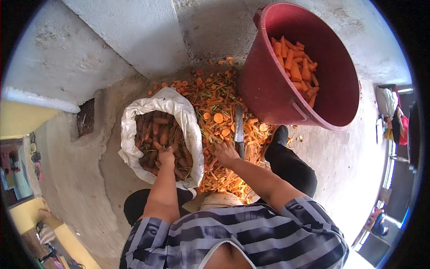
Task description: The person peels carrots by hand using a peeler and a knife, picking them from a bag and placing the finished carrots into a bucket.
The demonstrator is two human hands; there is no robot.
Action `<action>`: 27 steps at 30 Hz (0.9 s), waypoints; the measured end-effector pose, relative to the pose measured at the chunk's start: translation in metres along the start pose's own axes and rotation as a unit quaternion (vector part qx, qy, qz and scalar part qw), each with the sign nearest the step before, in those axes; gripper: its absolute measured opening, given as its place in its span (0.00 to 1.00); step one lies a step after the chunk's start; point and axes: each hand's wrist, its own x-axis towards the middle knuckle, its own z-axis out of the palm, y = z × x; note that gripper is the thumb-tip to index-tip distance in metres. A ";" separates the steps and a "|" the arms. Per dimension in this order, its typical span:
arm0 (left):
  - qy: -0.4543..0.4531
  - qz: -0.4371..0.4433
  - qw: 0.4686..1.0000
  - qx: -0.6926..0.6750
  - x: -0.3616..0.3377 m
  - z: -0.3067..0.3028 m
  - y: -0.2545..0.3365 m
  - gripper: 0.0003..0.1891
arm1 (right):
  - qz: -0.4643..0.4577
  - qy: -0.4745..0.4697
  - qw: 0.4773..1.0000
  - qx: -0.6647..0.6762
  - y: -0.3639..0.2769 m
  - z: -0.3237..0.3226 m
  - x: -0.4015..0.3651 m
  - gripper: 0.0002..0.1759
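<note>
light: bright daylight, we read glare on concrete floor (345, 170) at right
shadows: soft, beside red bucket (268, 89)
distortion: heavy fisheye, black corners
focus: centre sharp, edges smeared

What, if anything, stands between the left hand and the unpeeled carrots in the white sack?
Nothing visible does. The left hand is inside the open, rolled-down white woven sack, touching the dirty unpeeled carrots. The right hand, holding a steel-bladed knife, is off to the side over orange carrot peelings.
</note>
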 end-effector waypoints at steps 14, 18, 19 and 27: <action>-0.261 0.172 0.909 -0.277 -0.232 -0.070 0.184 0.19 | 0.126 0.157 0.916 0.348 -0.001 -0.011 -0.069 0.13; -0.468 0.024 0.780 -0.416 -0.222 -0.087 0.153 0.23 | 0.144 0.251 0.637 0.715 -0.015 -0.061 -0.116 0.12; -0.482 -0.034 0.758 -0.438 -0.242 -0.089 0.154 0.22 | 0.125 0.254 0.579 0.764 -0.021 -0.086 -0.138 0.11; -0.529 -0.077 0.782 -0.321 -0.320 -0.089 0.123 0.18 | 0.020 0.379 0.374 0.846 -0.048 -0.144 -0.209 0.05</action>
